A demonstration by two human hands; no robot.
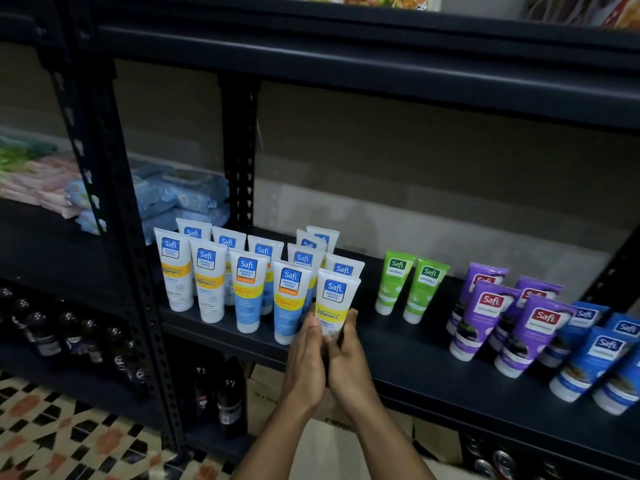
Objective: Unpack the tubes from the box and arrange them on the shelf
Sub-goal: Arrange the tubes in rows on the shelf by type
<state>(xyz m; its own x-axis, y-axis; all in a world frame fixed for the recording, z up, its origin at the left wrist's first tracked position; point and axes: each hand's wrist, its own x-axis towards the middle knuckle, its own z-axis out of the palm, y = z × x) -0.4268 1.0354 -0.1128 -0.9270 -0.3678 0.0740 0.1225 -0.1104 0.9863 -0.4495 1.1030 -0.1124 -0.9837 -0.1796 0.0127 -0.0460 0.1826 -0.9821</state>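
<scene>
Tubes are mostly up already. The left hand (304, 358) and right hand (348, 362) meet, cupped round the lower end of one yellow-banded tube (335, 299), which stands cap-down at the front edge of the shelf (415, 365). Just left of it stand the white, yellow and blue rows (242, 271). To the right, well apart, are two green tubes (410, 285), then purple tubes (502, 317) and dark blue tubes (599, 362). A cardboard box (265, 389) sits below the shelf with its contents hidden, so I cannot tell how many remain.

Glossy smooth plastic tubes (334, 299); matt dark metal shelf (415, 344); shiny glass bottles (41, 327) lower left; brown cardboard box (263, 393).
</scene>
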